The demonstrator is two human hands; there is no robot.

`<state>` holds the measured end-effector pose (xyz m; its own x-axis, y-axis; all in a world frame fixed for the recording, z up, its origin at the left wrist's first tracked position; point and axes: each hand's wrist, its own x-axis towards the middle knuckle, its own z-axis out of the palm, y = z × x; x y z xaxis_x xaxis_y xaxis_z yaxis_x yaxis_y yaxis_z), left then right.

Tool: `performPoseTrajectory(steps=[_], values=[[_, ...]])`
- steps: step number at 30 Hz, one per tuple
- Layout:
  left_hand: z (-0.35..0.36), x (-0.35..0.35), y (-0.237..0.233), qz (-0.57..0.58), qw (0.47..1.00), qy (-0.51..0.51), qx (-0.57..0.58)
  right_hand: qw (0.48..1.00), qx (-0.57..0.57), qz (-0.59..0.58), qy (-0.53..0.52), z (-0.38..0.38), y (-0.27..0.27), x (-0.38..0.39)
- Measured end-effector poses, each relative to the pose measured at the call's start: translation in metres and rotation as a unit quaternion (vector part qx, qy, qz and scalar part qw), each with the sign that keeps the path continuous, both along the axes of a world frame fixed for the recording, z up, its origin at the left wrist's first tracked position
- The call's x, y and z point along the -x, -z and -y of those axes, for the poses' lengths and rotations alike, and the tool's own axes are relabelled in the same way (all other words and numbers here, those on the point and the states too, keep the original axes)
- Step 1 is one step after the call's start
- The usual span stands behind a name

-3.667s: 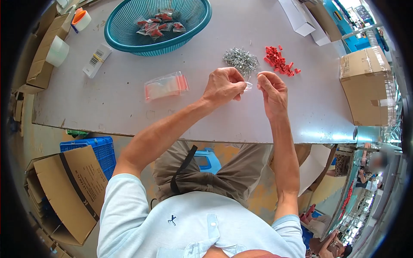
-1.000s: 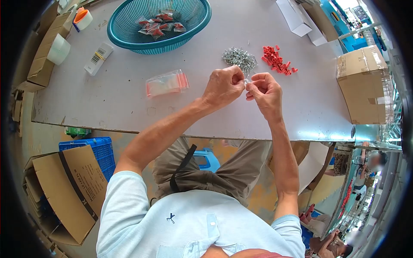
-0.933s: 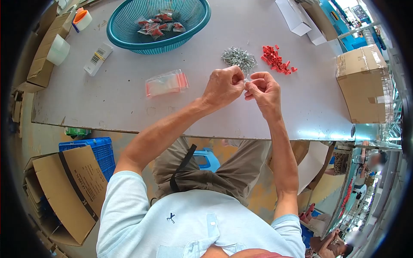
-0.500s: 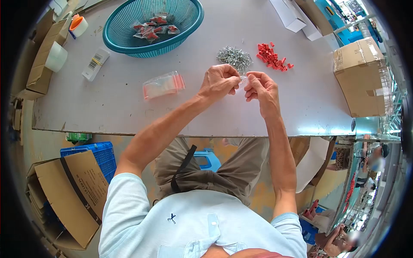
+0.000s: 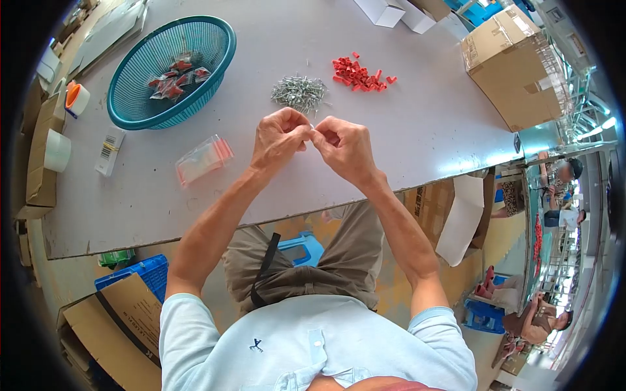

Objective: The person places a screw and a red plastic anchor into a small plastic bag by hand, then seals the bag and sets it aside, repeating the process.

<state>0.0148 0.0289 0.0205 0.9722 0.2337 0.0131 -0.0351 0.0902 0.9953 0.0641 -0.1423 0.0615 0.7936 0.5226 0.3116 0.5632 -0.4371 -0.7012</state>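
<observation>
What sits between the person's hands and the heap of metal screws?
Nothing visible. The left hand and right hand meet fingertip to fingertip, and only bare table separates them from the screws.

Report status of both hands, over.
Left hand and right hand pinched together over table. Small clear item between them, mostly hidden. Screw pile beyond, apart.
</observation>
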Motion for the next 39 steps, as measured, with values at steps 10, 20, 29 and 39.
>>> performPoseTrajectory(steps=[10, 20, 29, 39], values=[[0.014, -0.003, 0.004, -0.005, 0.999, 0.016, -0.029, 0.977, 0.041, -0.063, 0.2, 0.123, 0.024, -0.18], [0.014, -0.007, 0.002, -0.01, 0.999, 0.034, -0.04, 0.935, 0.317, 0.112, 0.117, 0.113, 0.029, -0.28], [0.017, -0.006, 0.003, 0.008, 0.999, 0.016, -0.029, 0.948, 0.274, -0.087, 0.139, 0.129, 0.015, -0.239], [0.012, -0.008, 0.011, 0.044, 0.99, -0.067, -0.117, 0.966, -0.008, -0.257, 0.014, 0.09, 0.02, -0.109]])
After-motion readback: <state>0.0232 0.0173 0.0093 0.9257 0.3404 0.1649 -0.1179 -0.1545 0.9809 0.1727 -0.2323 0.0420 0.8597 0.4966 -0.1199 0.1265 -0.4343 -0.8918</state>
